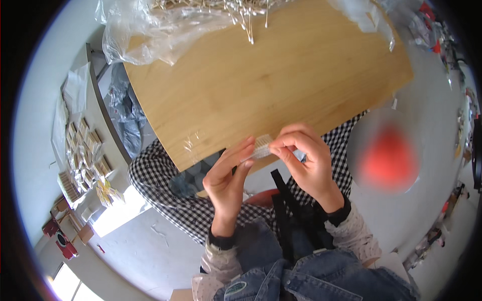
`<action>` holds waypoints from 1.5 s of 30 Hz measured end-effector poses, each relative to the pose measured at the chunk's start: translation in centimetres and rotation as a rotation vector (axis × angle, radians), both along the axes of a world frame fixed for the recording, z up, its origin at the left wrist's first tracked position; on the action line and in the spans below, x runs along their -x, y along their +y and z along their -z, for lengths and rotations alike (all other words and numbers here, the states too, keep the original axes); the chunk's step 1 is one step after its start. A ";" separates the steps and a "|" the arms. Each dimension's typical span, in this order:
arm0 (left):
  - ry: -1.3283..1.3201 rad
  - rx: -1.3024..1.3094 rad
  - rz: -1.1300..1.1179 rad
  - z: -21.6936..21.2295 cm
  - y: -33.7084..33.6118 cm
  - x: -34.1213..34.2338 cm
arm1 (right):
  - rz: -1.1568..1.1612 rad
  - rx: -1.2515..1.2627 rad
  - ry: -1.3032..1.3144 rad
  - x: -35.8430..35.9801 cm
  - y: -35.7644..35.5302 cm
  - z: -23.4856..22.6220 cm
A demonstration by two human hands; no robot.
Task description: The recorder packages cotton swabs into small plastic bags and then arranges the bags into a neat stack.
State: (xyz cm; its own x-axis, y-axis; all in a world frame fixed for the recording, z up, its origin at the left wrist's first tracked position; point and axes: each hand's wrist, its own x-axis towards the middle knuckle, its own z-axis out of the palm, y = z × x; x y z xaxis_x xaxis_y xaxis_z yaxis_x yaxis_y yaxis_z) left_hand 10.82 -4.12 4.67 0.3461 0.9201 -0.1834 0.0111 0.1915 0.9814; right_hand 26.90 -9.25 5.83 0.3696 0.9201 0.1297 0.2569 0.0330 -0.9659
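Note:
Above the near edge of the wooden table [271,80], a small clear packet of cotton swabs [262,144] is held between my two hands. My left hand [226,175] pinches its left end between thumb and fingers. At the right end, the thumb and curled fingers of my right hand [307,163] grip the packet. A few loose cotton swabs [189,142] lie on the table to the left of my hands. More cotton swabs [248,15] are heaped at the far edge, some pointing towards me.
Clear plastic sheeting [145,42] surrounds the heap, and another plastic bag [369,20] lies at the far right corner. Several swab packs [83,150] cover a side table at left. A blurred red object [386,160] is at right. Checkered cloth [165,175] covers my legs.

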 end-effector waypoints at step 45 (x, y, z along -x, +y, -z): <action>0.368 -0.636 0.057 -1.4 0.7 0.7 | -0.118 0.026 -0.220 -0.9 -0.6 -2.1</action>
State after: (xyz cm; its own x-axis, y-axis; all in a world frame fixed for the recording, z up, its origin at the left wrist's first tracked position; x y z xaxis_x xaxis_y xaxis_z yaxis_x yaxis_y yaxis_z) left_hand 10.08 -3.47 6.07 0.4155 0.8697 0.2664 0.3540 -0.4244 0.8334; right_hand 27.76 -9.81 7.90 0.2247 0.9594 0.1708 0.4571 0.0510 -0.8879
